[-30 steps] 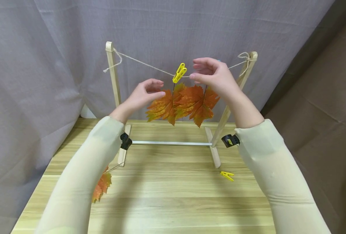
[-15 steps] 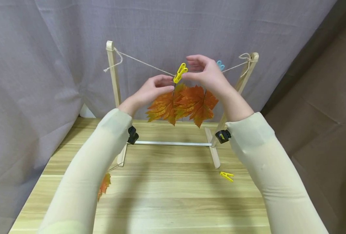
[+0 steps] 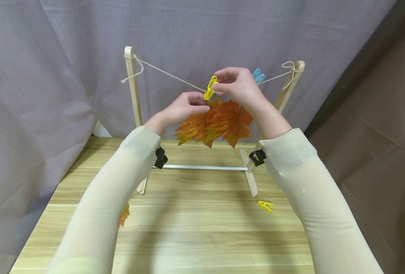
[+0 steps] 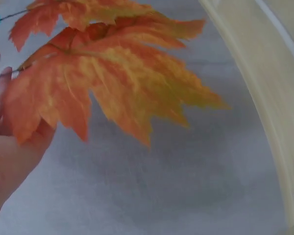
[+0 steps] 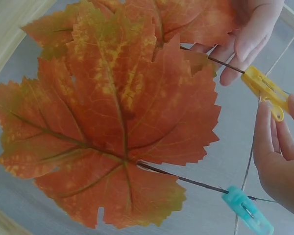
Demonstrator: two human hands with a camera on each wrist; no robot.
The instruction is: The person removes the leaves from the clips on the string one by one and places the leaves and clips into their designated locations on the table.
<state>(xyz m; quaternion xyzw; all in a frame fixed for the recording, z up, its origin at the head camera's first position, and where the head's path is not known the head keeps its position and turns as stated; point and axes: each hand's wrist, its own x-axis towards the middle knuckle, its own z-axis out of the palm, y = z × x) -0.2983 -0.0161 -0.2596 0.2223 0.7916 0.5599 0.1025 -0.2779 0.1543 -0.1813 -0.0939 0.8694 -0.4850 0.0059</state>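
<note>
The right hand pinched the yellow peg on the string, its leaf hanging below; whether the left hand gripped the stem was unclear. If not, squeezing the peg risked dropping the leaf.

Hanging leaves: orange, mottled yellow-green, dark-veined. Centre peg: yellow. Neighbouring peg: light blue. Table: pale yellow-brown, streaked wood grain. Loose peg toward its right edge: yellow. Sleeves: plain cream. Curtain: grey.
</note>
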